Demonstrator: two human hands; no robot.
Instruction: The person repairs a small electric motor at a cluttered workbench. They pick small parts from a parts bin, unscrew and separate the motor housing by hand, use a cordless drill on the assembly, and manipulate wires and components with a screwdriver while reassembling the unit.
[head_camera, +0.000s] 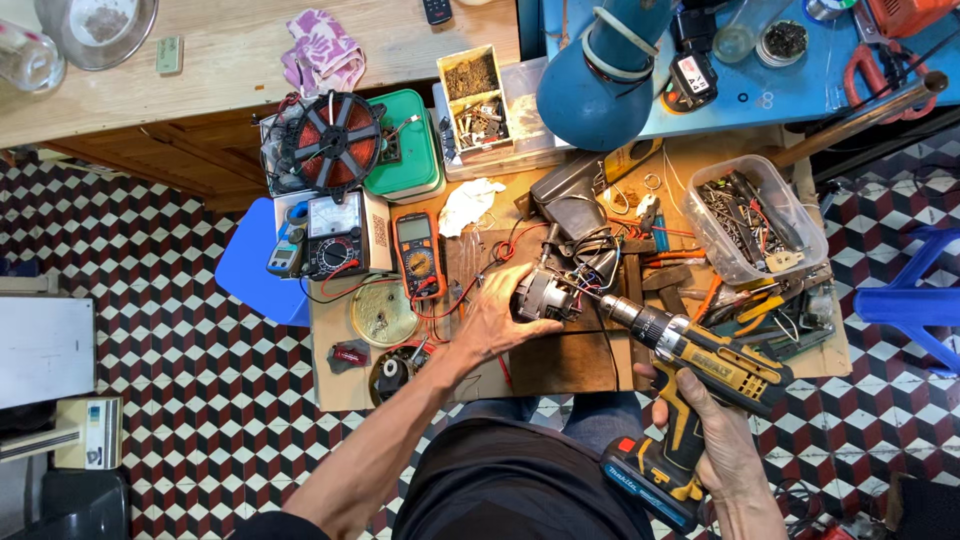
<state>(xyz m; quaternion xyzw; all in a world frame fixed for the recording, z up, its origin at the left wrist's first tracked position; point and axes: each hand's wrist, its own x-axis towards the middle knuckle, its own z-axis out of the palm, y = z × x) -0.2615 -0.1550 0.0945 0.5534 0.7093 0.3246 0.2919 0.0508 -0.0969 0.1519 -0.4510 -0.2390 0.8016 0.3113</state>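
My left hand (492, 318) grips a small grey electric motor (543, 296) with red and blue wires, pressing it onto a wooden board (570, 355) on the low work table. My right hand (712, 425) holds a yellow and black cordless drill (705, 362) by its handle. The drill's bit points left into the motor's end. A black plastic housing (575, 205) lies just behind the motor, joined to it by wires.
An orange multimeter (418, 255), an analog meter (333, 232) and a clamp meter (287, 240) lie at the left. A clear tub of screws and parts (755, 220) stands at the right, pliers beside it. A copper coil (333, 142), a blue lamp (602, 75) and a parts box (475, 100) sit behind.
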